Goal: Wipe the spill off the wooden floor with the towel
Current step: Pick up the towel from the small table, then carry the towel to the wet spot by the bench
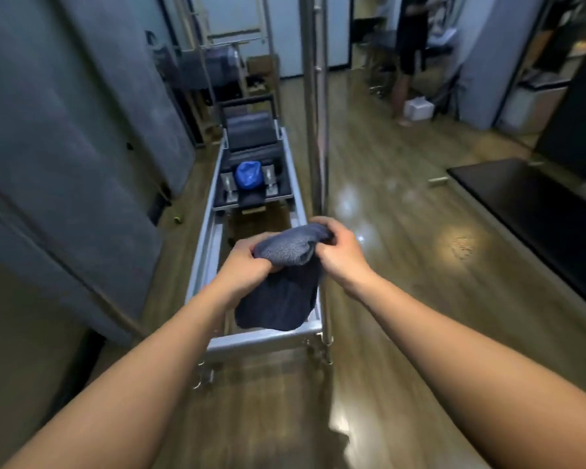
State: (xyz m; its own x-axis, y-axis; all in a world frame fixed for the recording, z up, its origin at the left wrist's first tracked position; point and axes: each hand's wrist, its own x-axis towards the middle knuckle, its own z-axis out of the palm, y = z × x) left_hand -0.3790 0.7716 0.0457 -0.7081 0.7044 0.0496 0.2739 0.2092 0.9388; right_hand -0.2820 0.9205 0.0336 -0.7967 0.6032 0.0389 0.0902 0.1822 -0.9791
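A dark grey-blue towel (281,286) hangs in front of me, bunched at its top and drooping below my hands. My left hand (247,260) grips the towel's upper left part, and my right hand (335,247) grips its upper right part. Both hands are held out above the near end of a metal-framed exercise machine. The wooden floor (420,265) stretches to the right, glossy with bright reflections; a speckled patch (462,247) shows on it to the right of my hands, and I cannot tell whether it is the spill.
A silver-framed exercise machine (200,265) with a blue ball (248,175) on it runs ahead. A vertical metal pole (315,113) rises beside it. A black mat (528,211) lies right. Grey wall panels (65,147) stand left. A person (408,55) stands far back.
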